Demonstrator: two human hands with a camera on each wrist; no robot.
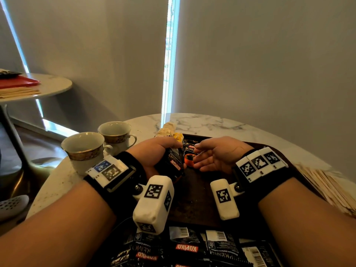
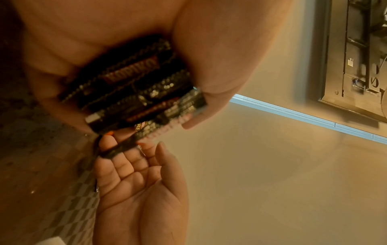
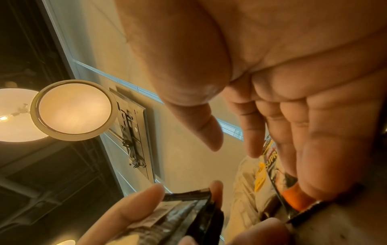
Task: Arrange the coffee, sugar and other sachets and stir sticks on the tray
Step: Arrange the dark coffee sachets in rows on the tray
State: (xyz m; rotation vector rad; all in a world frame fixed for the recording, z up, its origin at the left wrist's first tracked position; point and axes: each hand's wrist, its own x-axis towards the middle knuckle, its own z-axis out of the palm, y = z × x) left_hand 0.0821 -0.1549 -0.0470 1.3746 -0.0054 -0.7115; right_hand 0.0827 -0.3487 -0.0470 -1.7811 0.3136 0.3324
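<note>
My left hand (image 1: 163,151) grips a stack of black Kopiko coffee sachets (image 1: 174,164) over the dark brown tray (image 1: 194,205); the left wrist view shows the stack (image 2: 136,86) fanned between thumb and fingers. My right hand (image 1: 208,157) is open, palm facing left, just right of the stack. Its fingers touch a coffee sachet (image 1: 189,152) at the tray's far end, seen with an orange cup picture (image 3: 272,159). Pale sugar sachets (image 1: 167,130) lie behind it. More coffee sachets (image 1: 192,247) lie loose at the near edge. Wooden stir sticks (image 1: 327,187) are piled on the right.
Two gold-rimmed cups (image 1: 84,149) (image 1: 115,133) stand on the marble table (image 1: 212,122) left of the tray. A second round table (image 1: 52,85) at the far left carries a red tray (image 1: 17,81). Grey blinds hang behind.
</note>
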